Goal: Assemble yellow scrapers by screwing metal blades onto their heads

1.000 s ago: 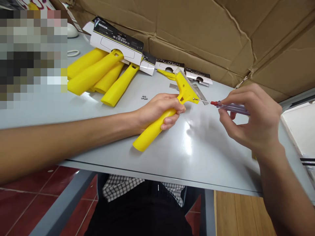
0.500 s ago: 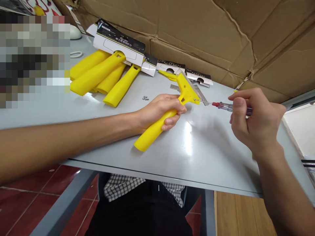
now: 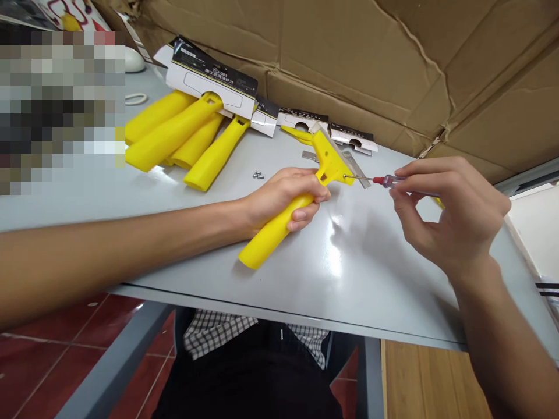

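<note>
My left hand (image 3: 292, 198) is wrapped round the neck of a yellow scraper (image 3: 273, 233), whose handle slants down to the left. A metal blade runs along the scraper's wide head. My right hand (image 3: 449, 209) pinches a screwdriver (image 3: 386, 181) with a clear handle and a red collar. The screwdriver's tip meets a small screw (image 3: 345, 176) at the head's right corner. A few loose screws (image 3: 258, 174) lie left of my left hand. Behind the head are a metal blade piece (image 3: 309, 155) and a yellow part (image 3: 297, 134).
Several yellow handles (image 3: 174, 131) lie at the back left of the grey table (image 3: 297, 285), beneath black-and-white card packaging (image 3: 212, 75). Two more cards (image 3: 353, 137) rest against the cardboard (image 3: 349, 52) behind. A white mouse (image 3: 134, 60) is at the far left.
My right hand has shifted its fingers forward on the screwdriver, towards the red collar, and its grip looks more spread. My left hand and the scraper have barely moved.
</note>
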A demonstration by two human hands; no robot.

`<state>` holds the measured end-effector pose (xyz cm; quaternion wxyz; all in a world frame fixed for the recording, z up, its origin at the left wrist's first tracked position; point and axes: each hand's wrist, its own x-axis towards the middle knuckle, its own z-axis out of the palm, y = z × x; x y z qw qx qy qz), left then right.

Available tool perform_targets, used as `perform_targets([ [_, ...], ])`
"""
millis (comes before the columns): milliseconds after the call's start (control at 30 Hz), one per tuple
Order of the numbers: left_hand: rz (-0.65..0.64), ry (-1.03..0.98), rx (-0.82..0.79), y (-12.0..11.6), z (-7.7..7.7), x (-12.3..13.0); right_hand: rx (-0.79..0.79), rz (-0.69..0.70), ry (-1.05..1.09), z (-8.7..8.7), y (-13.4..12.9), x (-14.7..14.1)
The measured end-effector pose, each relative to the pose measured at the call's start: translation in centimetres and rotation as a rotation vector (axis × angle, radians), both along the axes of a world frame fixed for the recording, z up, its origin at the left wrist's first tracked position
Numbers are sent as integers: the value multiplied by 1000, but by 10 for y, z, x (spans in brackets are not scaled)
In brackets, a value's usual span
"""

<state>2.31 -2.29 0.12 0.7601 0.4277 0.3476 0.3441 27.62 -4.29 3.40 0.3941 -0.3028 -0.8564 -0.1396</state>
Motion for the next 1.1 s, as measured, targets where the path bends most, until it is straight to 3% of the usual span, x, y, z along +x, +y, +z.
perform_targets([
  [167,2,6,1,0,1,0,-69,-88,-24,-2,-3,3],
  [333,-2,11,9,0,0,0,-41,-30,6,-2,0,2],
  [600,-4,16,13,0,1,0,-61,-75,7,-1,-2,-1],
  [900,6,10,7,-1,1,1,-141,82,89,-5,-3,-2],
  [1000,5,10,10,0,1,1,-174,49,48,-4,-5,-2],
  [1100,7,10,8,0,1,1,-110,8,18,-2,-4,0],
])
